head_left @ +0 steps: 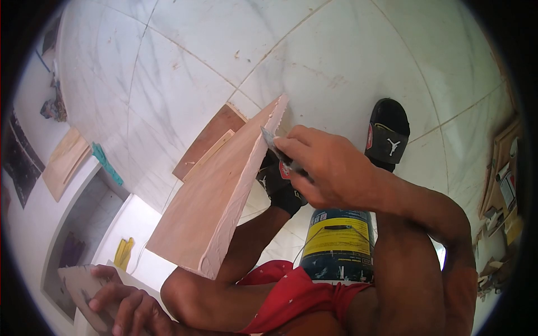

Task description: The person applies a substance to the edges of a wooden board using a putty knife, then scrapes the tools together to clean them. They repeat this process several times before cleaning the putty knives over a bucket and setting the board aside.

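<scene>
My right hand (330, 168) is closed around a putty knife (267, 136), its blade at the long edge of a wooden panel (204, 210). Pale pink filler (238, 207) coats that edge in an uneven layer. The panel slants across my leg, its far end pointing up and away. At the lower left, my left hand (131, 308) grips a flat, pale board (81, 285) with smears on it. Part of that hand is cut off by the frame's dark rim.
A dark blue and yellow bucket (336, 241) stands between my legs. Brown wood pieces (210, 140) lie on the tiled floor (314, 61) beyond the panel. Left are a white cabinet (61, 224), more boards (66, 162) and a teal cloth (106, 163). Scraps (496, 235) pile up at right.
</scene>
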Demonstrator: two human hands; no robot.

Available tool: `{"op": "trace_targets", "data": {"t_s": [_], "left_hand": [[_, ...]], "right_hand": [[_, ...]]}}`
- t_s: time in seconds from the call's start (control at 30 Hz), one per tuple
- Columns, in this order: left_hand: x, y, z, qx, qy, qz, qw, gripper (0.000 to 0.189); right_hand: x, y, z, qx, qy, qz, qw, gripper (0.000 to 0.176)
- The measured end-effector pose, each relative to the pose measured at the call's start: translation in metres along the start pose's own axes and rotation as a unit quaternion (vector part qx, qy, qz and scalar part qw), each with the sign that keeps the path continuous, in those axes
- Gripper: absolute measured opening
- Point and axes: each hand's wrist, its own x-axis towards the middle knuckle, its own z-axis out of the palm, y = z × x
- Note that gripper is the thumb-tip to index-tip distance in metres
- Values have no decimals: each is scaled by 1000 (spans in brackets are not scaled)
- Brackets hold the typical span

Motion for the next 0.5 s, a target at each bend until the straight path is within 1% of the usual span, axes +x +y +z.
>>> {"op": "trace_targets", "data": {"t_s": [0.07, 0.17, 0.47, 0.5], "left_hand": [[-4, 2, 3, 2, -1, 2, 1000, 63], [-1, 0, 2, 2, -4, 2, 1000, 63], [-5, -1, 2, -2, -7, 0, 1000, 63], [-5, -1, 2, -2, -7, -1, 1000, 63]], "right_hand": [[-3, -8, -3, 0, -4, -21, 1000, 49], [-6, -24, -7, 5, -34, -15, 999, 53], [-16, -67, -22, -23, -97, -37, 994, 68], [-17, -70, -22, -41, -85, -61, 994, 59]]}}
